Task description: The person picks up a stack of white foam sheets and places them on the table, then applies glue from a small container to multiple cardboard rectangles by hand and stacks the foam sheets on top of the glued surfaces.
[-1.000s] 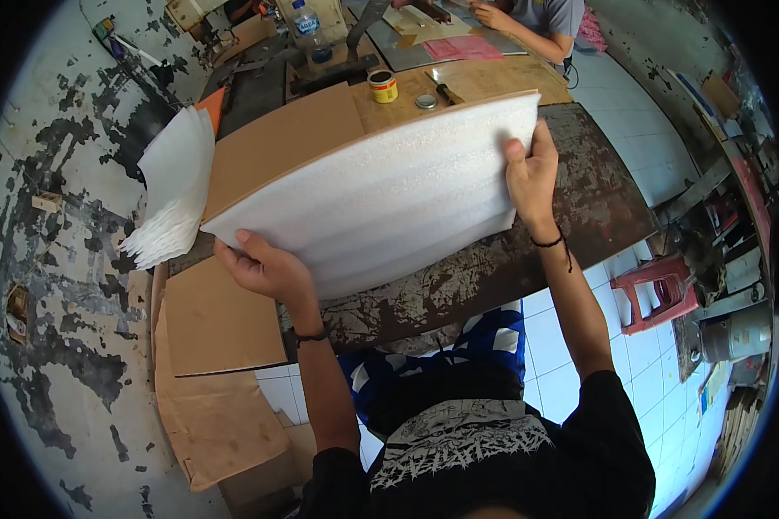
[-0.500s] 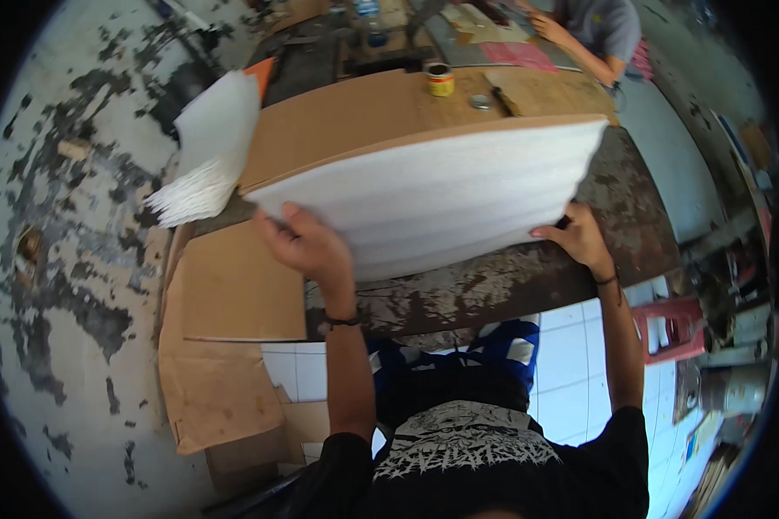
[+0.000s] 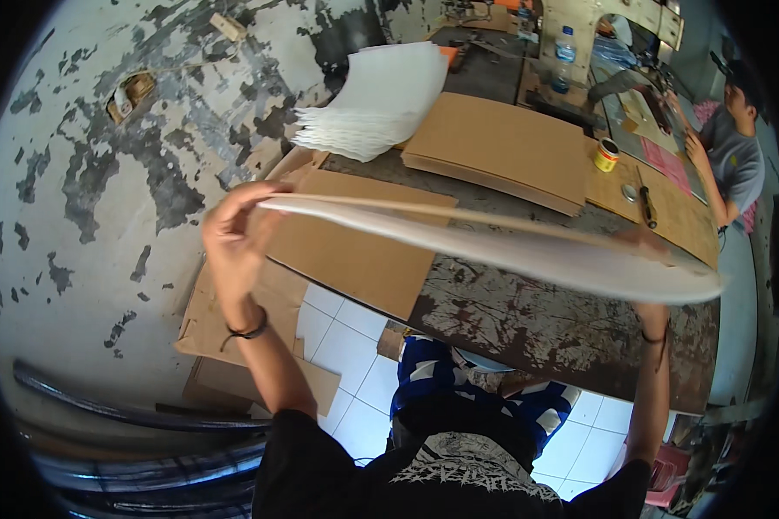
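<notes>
Above the table I hold a brown cardboard sheet (image 3: 459,213) together with a white foam sheet (image 3: 528,259), seen almost edge-on and bowed. My left hand (image 3: 235,229) is closed around their left end. At the right end my right hand (image 3: 652,313) grips them, partly hidden by the foam and blurred. Below, another cardboard sheet (image 3: 363,238) lies flat at the table's left front. Beyond it are a stack of cardboard sheets (image 3: 498,143) and a fanned stack of white foam sheets (image 3: 376,95).
On a board at the right back stand a small yellow can (image 3: 607,156), a round lid (image 3: 629,193) and a dark-handled tool (image 3: 647,208). Farther off are a water bottle (image 3: 564,59), a cream machine (image 3: 619,12) and a seated person (image 3: 734,164). A peeling wall (image 3: 173,251) borders the left.
The held sheets have tipped from showing the white face to nearly edge-on. My left hand has moved left and up. The view has swung left, uncovering the cardboard stack.
</notes>
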Demonstrator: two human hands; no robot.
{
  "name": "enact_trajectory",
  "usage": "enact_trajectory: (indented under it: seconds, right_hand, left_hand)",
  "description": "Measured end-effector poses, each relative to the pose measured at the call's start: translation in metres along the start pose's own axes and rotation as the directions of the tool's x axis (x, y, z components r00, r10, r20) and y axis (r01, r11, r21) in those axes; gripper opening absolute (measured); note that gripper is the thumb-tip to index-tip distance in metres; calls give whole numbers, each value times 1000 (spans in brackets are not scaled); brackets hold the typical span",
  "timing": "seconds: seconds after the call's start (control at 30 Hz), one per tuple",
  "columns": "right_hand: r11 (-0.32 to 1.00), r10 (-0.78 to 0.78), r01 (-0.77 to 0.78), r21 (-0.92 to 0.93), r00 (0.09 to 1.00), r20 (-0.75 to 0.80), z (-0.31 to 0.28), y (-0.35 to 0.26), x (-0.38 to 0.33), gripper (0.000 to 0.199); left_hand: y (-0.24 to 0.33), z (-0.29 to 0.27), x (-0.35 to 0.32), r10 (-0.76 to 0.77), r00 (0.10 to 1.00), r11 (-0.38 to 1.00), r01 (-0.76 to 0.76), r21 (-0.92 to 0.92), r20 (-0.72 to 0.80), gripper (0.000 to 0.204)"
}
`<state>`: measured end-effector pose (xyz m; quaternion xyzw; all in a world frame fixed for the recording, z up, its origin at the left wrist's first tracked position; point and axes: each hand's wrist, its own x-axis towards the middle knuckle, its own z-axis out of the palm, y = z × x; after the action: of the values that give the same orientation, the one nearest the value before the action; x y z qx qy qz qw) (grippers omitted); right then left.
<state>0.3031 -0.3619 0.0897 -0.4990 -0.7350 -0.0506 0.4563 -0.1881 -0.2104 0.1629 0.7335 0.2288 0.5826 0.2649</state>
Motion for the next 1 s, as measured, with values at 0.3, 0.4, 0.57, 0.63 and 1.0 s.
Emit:
enact_trajectory:
  seconds: [0.3, 0.4, 0.57, 0.63, 1.0]
  right_hand:
    - [829, -499, 541, -140, 830, 251, 186, -22, 144, 22]
    - [772, -555, 616, -155, 773, 309, 238, -4, 136, 16]
    - [777, -504, 594, -210, 786, 359, 255, 24, 117, 14]
    - [827, -454, 543, -147, 798, 396, 252, 30, 112, 16]
    - [969, -246, 203, 142, 737, 630, 233, 22, 114, 41]
  left_hand:
    - [-136, -164, -69, 36, 965, 845, 110, 523, -261, 22]
    - [-189, -159, -115, -24, 903, 780, 285, 556, -429, 18]
    - [-208, -122, -143, -90, 876, 750, 373, 546, -474, 17]
    - [-207, -117, -145, -121, 865, 732, 409, 545, -488, 18]
    - [-183, -126, -138, -206, 934, 689, 351, 635, -293, 17]
